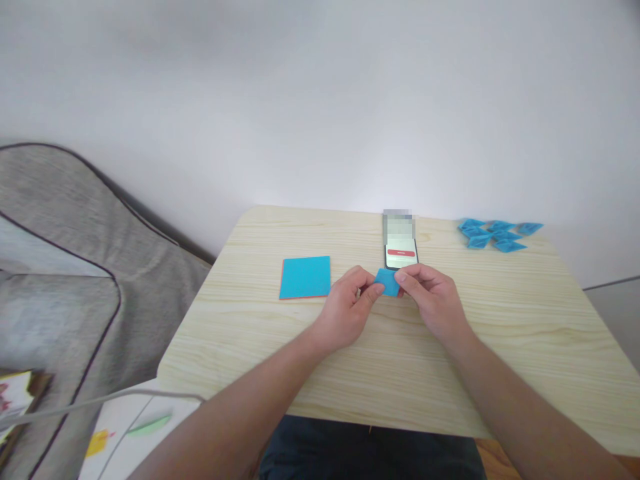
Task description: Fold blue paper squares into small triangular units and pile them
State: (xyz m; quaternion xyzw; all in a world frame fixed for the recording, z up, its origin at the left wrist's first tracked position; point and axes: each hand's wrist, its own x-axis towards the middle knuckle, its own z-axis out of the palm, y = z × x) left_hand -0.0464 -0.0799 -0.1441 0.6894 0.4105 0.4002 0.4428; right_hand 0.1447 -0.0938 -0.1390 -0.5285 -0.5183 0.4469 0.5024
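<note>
Pinching folded blue paper (pixel 387 283) between both hands (pixel 349 305) (pixel 438 301).

A white wall (pixel 320 100) fills the top of the frame. A grey sofa (pixel 45 190) with dark piping (pixel 119 293) stands at far left; a pale cable (pixel 140 393) crosses the lower left. Right of centre, a lit phone (pixel 401 259) lies on a wood-grained table (pixel 525 320).

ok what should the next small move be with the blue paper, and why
Probably press another crease into the small blue folded paper: the left hand and right hand pinch its opposite sides, and it looks fairly flat, unlike the pointed blue origami pieces on the right of the table.
</note>
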